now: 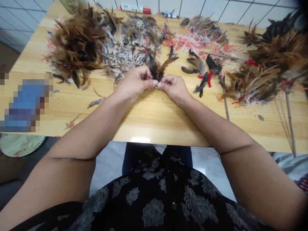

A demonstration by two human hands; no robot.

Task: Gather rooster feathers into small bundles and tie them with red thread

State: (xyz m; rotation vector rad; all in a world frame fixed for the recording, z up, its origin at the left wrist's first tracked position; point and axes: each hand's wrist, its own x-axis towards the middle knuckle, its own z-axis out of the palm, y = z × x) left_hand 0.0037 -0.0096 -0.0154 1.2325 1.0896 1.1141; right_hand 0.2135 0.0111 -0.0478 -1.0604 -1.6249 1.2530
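A small bunch of brown and black feathers (pixel 155 68) stands up between my hands at the middle of the wooden table (pixel 168 123). My left hand (pixel 136 82) pinches its base between thumb and fingers. My right hand (pixel 173 89) pinches the same base from the other side, and the fingertips of both hands nearly meet. Behind my left hand lie a heap of brown feathers (pixel 77 43) and a heap of speckled grey feathers (pixel 127 48). Several dark feather tufts (pixel 196 64) and a piece of red thread (pixel 210 78) lie to the right of my right hand.
Feather bundles tied with red thread (pixel 255 85) lie at the right, with thin wooden sticks (pixel 290 118) reaching past the table's near edge. Pink-red fibres (pixel 192 40) lie at the back. A red-capped marker (pixel 136 9) lies at the far edge, against a tiled wall (pixel 240 11).
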